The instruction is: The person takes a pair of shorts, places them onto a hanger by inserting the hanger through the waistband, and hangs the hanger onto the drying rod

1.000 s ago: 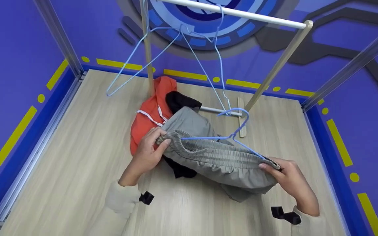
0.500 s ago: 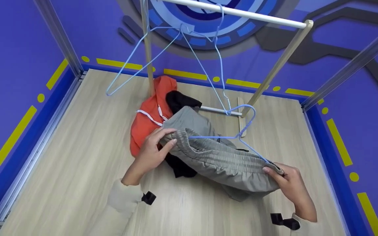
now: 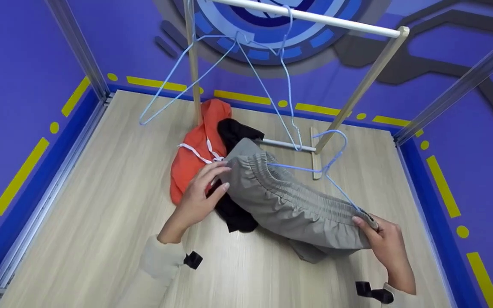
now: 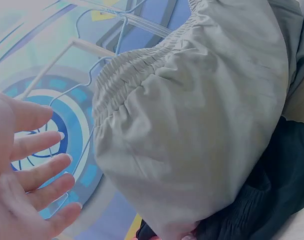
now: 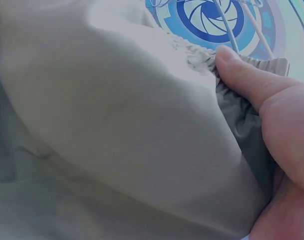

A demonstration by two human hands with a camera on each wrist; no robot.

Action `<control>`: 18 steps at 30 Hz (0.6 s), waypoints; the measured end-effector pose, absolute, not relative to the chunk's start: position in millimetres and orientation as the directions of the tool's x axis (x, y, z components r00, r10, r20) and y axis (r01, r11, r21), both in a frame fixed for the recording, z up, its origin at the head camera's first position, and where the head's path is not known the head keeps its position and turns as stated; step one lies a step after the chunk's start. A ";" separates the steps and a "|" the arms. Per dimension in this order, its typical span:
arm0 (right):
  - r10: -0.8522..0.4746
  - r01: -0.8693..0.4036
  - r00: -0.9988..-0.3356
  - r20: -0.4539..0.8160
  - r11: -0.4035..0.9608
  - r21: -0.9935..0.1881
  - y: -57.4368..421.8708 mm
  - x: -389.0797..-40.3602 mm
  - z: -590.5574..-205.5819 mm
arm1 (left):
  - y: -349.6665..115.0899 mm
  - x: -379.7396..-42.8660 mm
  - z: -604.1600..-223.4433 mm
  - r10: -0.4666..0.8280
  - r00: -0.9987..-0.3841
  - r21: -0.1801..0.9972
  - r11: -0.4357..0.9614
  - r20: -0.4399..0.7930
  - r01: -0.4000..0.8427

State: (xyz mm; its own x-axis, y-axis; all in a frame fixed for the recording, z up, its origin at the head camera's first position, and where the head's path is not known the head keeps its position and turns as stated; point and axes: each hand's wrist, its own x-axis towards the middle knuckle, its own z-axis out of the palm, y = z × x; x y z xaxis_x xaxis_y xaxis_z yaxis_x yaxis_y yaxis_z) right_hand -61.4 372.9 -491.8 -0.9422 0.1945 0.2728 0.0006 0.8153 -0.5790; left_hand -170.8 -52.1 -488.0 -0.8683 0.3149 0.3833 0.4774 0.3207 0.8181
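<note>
Grey elastic-waist pants (image 3: 306, 218) hang bunched over the floor, a blue wire hanger (image 3: 325, 170) inside their waistband. The hanger's hook stands up above the waist opening, and its lower part is hidden in the cloth. My right hand (image 3: 387, 239) grips the waistband's right end, thumb on the near side, at the hanger's right shoulder. In the right wrist view, the thumb (image 5: 236, 70) presses on the gathered band. My left hand (image 3: 196, 197) is beside the pants' left end, fingers spread. The left wrist view shows a gap between its fingertips and the grey cloth (image 4: 191, 125).
A red garment (image 3: 188, 171) with white drawstrings and a black garment (image 3: 236, 216) lie on the wooden floor under and left of the pants. Behind stands a rack with a white rail (image 3: 336, 21), bearing blue hangers (image 3: 289, 81). Blue-purple walls (image 3: 24, 64) enclose the space.
My left hand has let go of the waistband's left end. The pants and hanger have shifted right with my right hand, which keeps its grip.
</note>
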 end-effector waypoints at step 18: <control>0.420 0.279 -0.903 0.085 0.728 -0.626 378.9 -60.4 -499.0 | -56.2 -172.0 -517.8 0.368 -0.908 0.856 0.384 0.202 0.346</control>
State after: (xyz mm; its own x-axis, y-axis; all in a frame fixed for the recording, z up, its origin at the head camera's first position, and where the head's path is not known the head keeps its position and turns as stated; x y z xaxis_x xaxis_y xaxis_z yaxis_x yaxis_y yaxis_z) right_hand -60.4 378.9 -499.0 -0.9034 0.4203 0.0855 0.2793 0.7278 -0.6263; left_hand -172.0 -56.2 -517.8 -0.9075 0.3680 0.2023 0.3464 0.3836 0.8561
